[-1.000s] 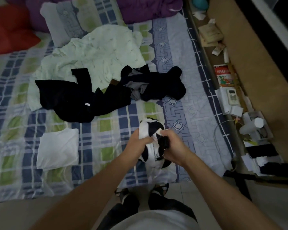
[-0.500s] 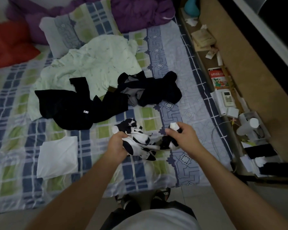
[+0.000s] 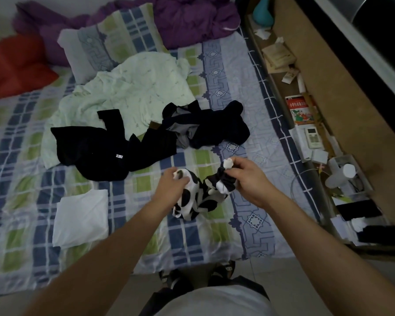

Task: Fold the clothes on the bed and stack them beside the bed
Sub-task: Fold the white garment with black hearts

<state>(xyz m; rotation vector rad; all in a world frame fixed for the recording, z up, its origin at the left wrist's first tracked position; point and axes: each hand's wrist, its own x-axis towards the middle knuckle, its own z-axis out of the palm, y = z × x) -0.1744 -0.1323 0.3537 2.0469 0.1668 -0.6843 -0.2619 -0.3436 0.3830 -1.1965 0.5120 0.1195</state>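
Observation:
A small black-and-white patterned garment (image 3: 197, 199) hangs crumpled between my two hands above the front of the bed (image 3: 249, 137). My left hand (image 3: 172, 187) grips its left end and my right hand (image 3: 249, 181) pinches its right end. A folded white cloth (image 3: 80, 216) lies flat on the bed at the left. Further back lie a black garment (image 3: 100, 151), a dark navy garment with grey lining (image 3: 205, 126) and a pale green garment (image 3: 132, 90), all unfolded.
A pillow (image 3: 105, 42), a purple blanket (image 3: 192, 19) and a red cushion (image 3: 16, 65) sit at the head of the bed. To the right, a low wooden ledge (image 3: 324, 71) holds books, a remote control (image 3: 312, 136) and a white bottle (image 3: 339, 176). My feet stand on floor tiles (image 3: 283, 277).
My hands moved forward over the bed and drew apart, stretching the bunched black-and-white garment out between them.

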